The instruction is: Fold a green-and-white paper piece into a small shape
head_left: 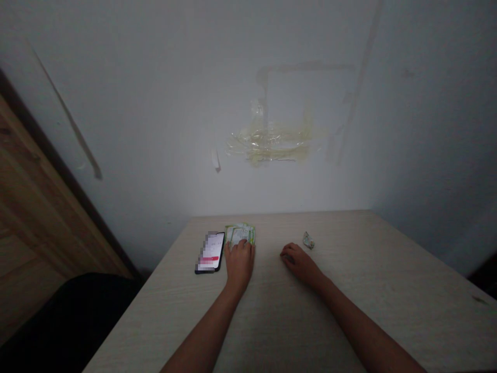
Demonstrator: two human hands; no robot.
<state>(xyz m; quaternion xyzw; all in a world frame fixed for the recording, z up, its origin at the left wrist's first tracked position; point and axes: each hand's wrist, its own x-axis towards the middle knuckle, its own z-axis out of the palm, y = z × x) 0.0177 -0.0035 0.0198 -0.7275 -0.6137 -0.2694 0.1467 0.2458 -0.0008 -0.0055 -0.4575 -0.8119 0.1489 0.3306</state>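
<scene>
My left hand (239,261) lies palm down with its fingers stretched out over the near edge of a flat green-and-white packet (239,232). The fingers cover the lower part of this packet, and its print is too small to read. Just left of that hand, a phone (210,254) with a lit screen and a dark edge lies face up; part of its screen is blurred out. My right hand (296,260) rests on the table, its fingers curled in, with nothing visible in them. Beyond its knuckles sits a small crumpled wrapper (308,240), apart from the hand.
The pale wood-grain table (373,269) ends against a white wall (166,129) at the back. Yellowed clear tape (272,145) sticks to that wall. At left are wooden boards (46,186) and a dark rounded shape (77,316) beside the table.
</scene>
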